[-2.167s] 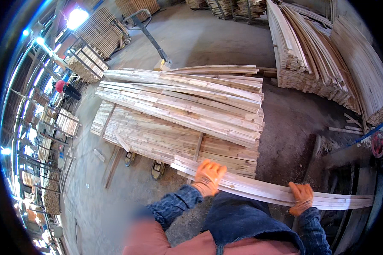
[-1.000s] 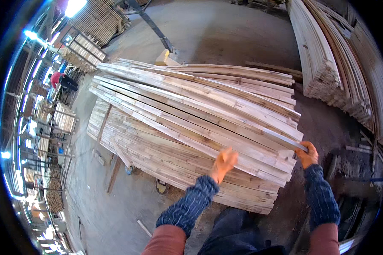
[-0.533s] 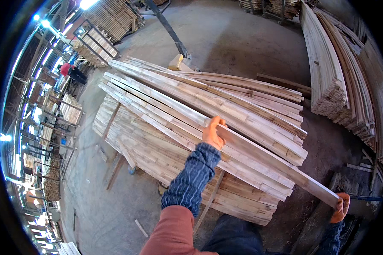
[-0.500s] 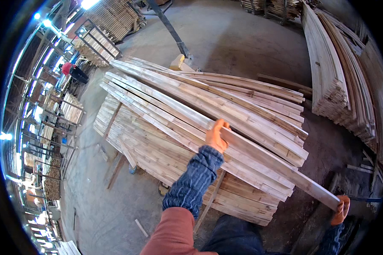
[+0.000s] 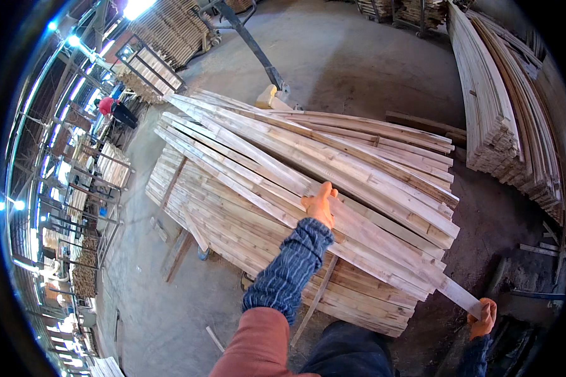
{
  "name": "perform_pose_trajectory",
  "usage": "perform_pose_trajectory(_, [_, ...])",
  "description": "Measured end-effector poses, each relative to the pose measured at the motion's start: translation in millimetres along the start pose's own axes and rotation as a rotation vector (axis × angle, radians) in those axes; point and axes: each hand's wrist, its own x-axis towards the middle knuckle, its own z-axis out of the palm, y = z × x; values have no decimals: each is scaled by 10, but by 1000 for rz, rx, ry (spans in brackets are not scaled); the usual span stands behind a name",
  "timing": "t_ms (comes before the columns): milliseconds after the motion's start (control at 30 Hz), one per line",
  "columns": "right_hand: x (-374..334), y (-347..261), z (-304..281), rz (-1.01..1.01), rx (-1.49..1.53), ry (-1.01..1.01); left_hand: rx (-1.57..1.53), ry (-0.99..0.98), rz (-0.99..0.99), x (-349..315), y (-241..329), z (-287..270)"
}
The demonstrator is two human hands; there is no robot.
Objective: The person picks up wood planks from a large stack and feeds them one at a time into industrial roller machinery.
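Observation:
A long, pale wooden board [image 5: 457,294] lies slantwise over the top of a stack of boards [image 5: 358,173], its near right end sticking out past the stack. My left hand [image 5: 321,204] grips it around the middle, thumb at the near edge and fingers over the far edge. At the overhanging end, my right hand [image 5: 482,318] is closed around the board's tip. The board's broad face is turned upward. Under and nearer to me lies a lower layer of boards [image 5: 245,229], crossed by thin wooden strips [image 5: 314,300].
Tall stacks of planks [image 5: 493,107] stand at the right. A dark metal post [image 5: 251,47] rises beyond the pile, near a yellow object [image 5: 266,97]. Racks of timber [image 5: 82,251] line the left side, where another person [image 5: 115,111] bends over. Loose sticks [image 5: 215,339] lie on the floor.
The board has tipped from its edge toward flat. Its right end has come nearer to me and leftward with my right hand. My left hand stays at the board's middle.

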Motion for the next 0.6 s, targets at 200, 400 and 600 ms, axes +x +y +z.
perform_pose_trajectory(200, [68,-187,470,27,183,71,187,-32,-49,270,118,218])
perform_pose_trajectory(400, [475,-76,1283,113,521,-2,209,-261,-342,71,-392,13])
perform_pose_trajectory(600, [952,449,2232,38,457,37,328,-334,-480,252,-1155,180])
